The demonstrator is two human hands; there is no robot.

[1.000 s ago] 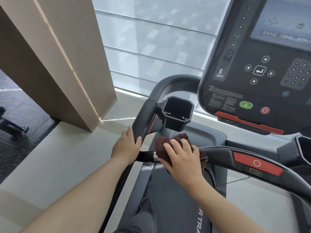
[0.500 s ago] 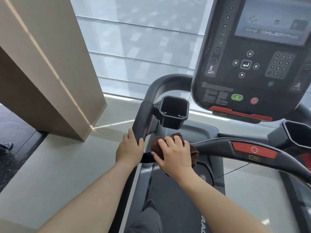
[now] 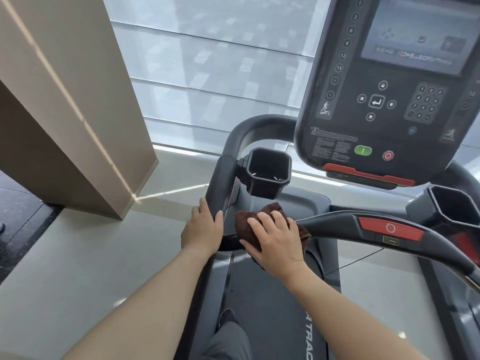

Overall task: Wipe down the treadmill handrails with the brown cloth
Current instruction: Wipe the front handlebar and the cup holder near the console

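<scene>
- My right hand (image 3: 276, 242) is palm-down on the brown cloth (image 3: 249, 224), fingers spread over the top, thumb tucked under the near edge. Cloth is pinned against the bar, bunched up, not flat.
- Cloth sits on the left end of the front crossbar (image 3: 342, 226), right at the corner where it meets the left handrail (image 3: 220, 183). Some of it hangs below the bar, under my wrist.
- My left hand (image 3: 202, 229) is wrapped on the left handrail just beside that same corner, fingers over the outer side, thumb on the inner side. Closed on the rail, holding no cloth.
- Both hands are near each other but not touching; a bit of black rail shows between them.
- Left cup holder (image 3: 268, 172) hangs off the inner side of the left handrail, just past the cloth. Looks empty from here.
- Right cup holder (image 3: 454, 206) is at the far right end of the crossbar, partly cut off by the frame edge.
- Red panel (image 3: 389, 228) with a round button sits mid-crossbar, well right of my right hand.
- Console (image 3: 389, 87) is above the crossbar: screen lit, keypad, green button and red button along its lower edge.
- Treadmill belt (image 3: 275, 307) runs under my arms; my leg shows at the bottom edge.
- Beige pillar (image 3: 65, 100) stands off to the left on the pale floor (image 3: 91, 255), window behind it.
</scene>
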